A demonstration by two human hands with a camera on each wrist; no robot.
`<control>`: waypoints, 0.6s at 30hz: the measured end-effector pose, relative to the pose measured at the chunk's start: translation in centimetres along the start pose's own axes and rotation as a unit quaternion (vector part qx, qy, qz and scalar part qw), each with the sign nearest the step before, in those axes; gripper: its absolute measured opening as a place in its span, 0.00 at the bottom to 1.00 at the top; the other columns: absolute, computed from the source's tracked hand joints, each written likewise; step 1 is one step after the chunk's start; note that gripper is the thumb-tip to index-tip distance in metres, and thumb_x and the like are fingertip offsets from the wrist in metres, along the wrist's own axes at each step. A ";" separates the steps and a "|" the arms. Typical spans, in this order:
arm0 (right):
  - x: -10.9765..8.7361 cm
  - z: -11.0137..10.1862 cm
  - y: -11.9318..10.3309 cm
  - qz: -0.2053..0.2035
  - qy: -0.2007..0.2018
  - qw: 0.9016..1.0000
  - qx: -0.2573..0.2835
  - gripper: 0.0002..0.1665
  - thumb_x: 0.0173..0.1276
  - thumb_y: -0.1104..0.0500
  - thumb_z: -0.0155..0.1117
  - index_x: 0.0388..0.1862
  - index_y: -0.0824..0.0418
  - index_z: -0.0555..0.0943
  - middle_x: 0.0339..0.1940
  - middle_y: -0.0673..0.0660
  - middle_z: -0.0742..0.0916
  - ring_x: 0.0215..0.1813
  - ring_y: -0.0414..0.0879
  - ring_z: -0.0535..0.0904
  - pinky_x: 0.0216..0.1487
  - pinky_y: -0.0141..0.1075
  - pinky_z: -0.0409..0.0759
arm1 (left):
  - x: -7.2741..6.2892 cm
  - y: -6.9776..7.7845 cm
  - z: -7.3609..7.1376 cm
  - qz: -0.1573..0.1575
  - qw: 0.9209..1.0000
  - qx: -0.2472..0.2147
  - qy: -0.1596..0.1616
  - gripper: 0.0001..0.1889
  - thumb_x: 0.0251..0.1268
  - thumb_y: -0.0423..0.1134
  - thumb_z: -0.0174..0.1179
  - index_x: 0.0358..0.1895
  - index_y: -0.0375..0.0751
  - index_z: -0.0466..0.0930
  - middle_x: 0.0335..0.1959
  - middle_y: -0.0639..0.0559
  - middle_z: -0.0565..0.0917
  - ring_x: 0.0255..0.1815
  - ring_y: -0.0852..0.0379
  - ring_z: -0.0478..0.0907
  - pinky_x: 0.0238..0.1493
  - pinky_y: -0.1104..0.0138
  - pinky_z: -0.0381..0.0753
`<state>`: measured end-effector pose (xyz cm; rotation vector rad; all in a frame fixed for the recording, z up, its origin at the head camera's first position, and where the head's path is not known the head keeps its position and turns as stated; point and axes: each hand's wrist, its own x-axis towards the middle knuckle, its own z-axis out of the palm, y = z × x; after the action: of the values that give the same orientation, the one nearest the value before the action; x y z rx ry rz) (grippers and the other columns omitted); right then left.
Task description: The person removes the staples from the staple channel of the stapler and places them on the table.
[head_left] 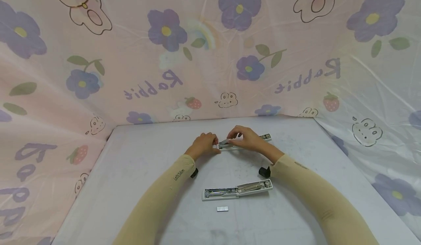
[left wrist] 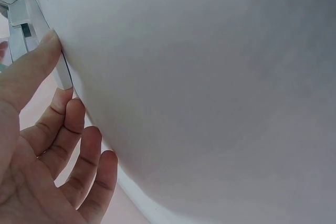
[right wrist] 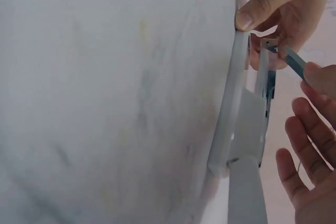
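Note:
At the back of the table lies a white stapler (head_left: 266, 137), its top swung open. My left hand (head_left: 204, 143) pinches the stapler's end; in the left wrist view the thumb (left wrist: 48, 45) lies along the base (left wrist: 64, 74) and a fingertip touches its tip. My right hand (head_left: 247, 139) pinches a grey staple strip (head_left: 225, 142) between thumb and forefinger, over the open magazine. The right wrist view has the strip (right wrist: 295, 62) tilted, its far end close to the magazine's front and my left fingers. The other right fingers (right wrist: 310, 135) are loosely bent and hold nothing.
Nearer on the white table (head_left: 131, 186) lies a second opened stapler (head_left: 220, 197). A short staple strip (head_left: 222, 208) lies just in front of it. Patterned cloth (head_left: 204, 73) hangs behind and at both sides. Black wrist cameras (head_left: 264, 172) sit below my wrists.

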<state>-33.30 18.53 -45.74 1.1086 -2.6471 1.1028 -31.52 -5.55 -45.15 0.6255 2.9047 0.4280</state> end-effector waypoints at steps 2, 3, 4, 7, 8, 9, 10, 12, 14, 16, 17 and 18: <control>-0.3 -0.2 0.0 0.004 0.002 1.000 0.002 0.09 0.72 0.60 0.77 0.49 0.55 0.89 0.44 0.48 0.88 0.46 0.44 0.84 0.52 0.49 0.83 | 0.0 0.0 0.0 0.001 1.000 -0.003 0.000 0.19 0.66 0.51 0.77 0.47 0.44 0.82 0.41 0.54 0.80 0.45 0.53 0.72 0.50 0.58 0.74; -0.5 -0.3 0.1 0.005 0.001 1.000 0.000 0.09 0.72 0.60 0.77 0.49 0.55 0.89 0.44 0.48 0.88 0.46 0.44 0.84 0.52 0.48 0.83 | 0.0 0.0 0.0 0.000 1.000 -0.004 0.000 0.19 0.66 0.51 0.77 0.47 0.44 0.82 0.41 0.54 0.79 0.44 0.53 0.72 0.50 0.58 0.74; -0.7 -0.4 0.1 0.006 -0.001 1.000 0.003 0.09 0.72 0.60 0.76 0.49 0.55 0.89 0.44 0.47 0.88 0.46 0.44 0.84 0.52 0.48 0.83 | 0.0 0.0 0.0 0.001 1.000 -0.004 0.000 0.19 0.66 0.50 0.77 0.47 0.43 0.82 0.41 0.54 0.79 0.44 0.53 0.72 0.49 0.58 0.74; -1.3 -0.7 0.2 0.010 -0.008 1.000 0.015 0.09 0.72 0.61 0.76 0.50 0.55 0.89 0.43 0.48 0.88 0.45 0.47 0.84 0.47 0.44 0.83 | 0.0 0.0 0.0 0.001 1.000 -0.005 0.000 0.18 0.66 0.50 0.77 0.47 0.43 0.82 0.41 0.54 0.79 0.44 0.53 0.72 0.50 0.58 0.73; -1.5 -0.8 0.2 0.013 -0.012 1.000 0.021 0.09 0.73 0.62 0.76 0.50 0.55 0.89 0.43 0.49 0.88 0.44 0.47 0.83 0.46 0.43 0.83 | 0.0 0.1 0.0 0.000 1.000 -0.004 -0.001 0.18 0.66 0.51 0.77 0.47 0.43 0.82 0.41 0.54 0.79 0.45 0.53 0.72 0.50 0.58 0.73; -1.7 -0.9 0.2 0.016 -0.016 0.999 0.029 0.10 0.73 0.62 0.76 0.50 0.56 0.89 0.43 0.49 0.88 0.44 0.48 0.84 0.45 0.42 0.83 | 0.0 0.1 0.0 0.000 1.000 -0.004 -0.002 0.18 0.67 0.51 0.77 0.47 0.44 0.82 0.41 0.54 0.79 0.45 0.53 0.72 0.50 0.58 0.73; -1.9 -0.9 0.3 0.019 -0.020 0.999 0.037 0.10 0.73 0.63 0.75 0.51 0.57 0.89 0.43 0.50 0.89 0.44 0.48 0.84 0.45 0.40 0.83 | 0.0 0.0 0.0 0.000 1.000 -0.004 -0.003 0.18 0.67 0.51 0.77 0.47 0.44 0.82 0.42 0.54 0.79 0.45 0.53 0.72 0.50 0.58 0.74; -2.2 -0.9 0.3 0.025 -0.031 0.998 0.051 0.10 0.73 0.63 0.75 0.51 0.59 0.88 0.45 0.51 0.89 0.44 0.47 0.84 0.45 0.37 0.83 | 0.0 0.0 0.1 0.000 1.000 -0.004 -0.005 0.19 0.67 0.52 0.77 0.47 0.44 0.82 0.42 0.55 0.79 0.45 0.53 0.72 0.50 0.59 0.74; -2.5 -0.9 0.4 0.034 -0.045 0.997 0.057 0.10 0.73 0.63 0.75 0.51 0.60 0.88 0.46 0.52 0.90 0.44 0.44 0.85 0.47 0.36 0.84 | 0.0 -0.1 0.1 0.000 1.000 -0.004 -0.006 0.19 0.67 0.52 0.77 0.47 0.44 0.82 0.42 0.55 0.79 0.45 0.53 0.72 0.50 0.59 0.73; -2.7 -0.9 0.4 0.042 -0.059 0.996 0.059 0.09 0.73 0.62 0.75 0.51 0.59 0.88 0.46 0.51 0.90 0.44 0.43 0.85 0.48 0.36 0.84 | 0.1 -0.2 0.1 0.002 1.000 -0.002 -0.005 0.19 0.66 0.52 0.77 0.47 0.44 0.82 0.41 0.55 0.79 0.45 0.53 0.72 0.50 0.59 0.73; -2.8 -0.8 0.3 0.046 -0.066 0.995 0.059 0.09 0.73 0.62 0.75 0.50 0.59 0.89 0.46 0.51 0.90 0.44 0.43 0.85 0.49 0.36 0.84 | 0.1 -0.2 0.1 0.002 1.000 -0.001 -0.005 0.19 0.66 0.52 0.77 0.47 0.45 0.82 0.41 0.55 0.79 0.45 0.53 0.72 0.50 0.59 0.73; -2.8 -0.8 0.4 0.049 -0.071 0.995 0.056 0.09 0.73 0.61 0.76 0.50 0.58 0.89 0.45 0.50 0.90 0.44 0.42 0.85 0.49 0.36 0.84 | 0.1 -0.2 0.1 0.002 1.000 0.001 -0.005 0.19 0.67 0.53 0.77 0.47 0.45 0.81 0.41 0.55 0.78 0.45 0.53 0.71 0.50 0.59 0.73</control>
<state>-31.61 20.90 -46.29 1.1282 -2.8061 1.2494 -31.69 -5.67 -45.36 0.6323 2.8945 0.4224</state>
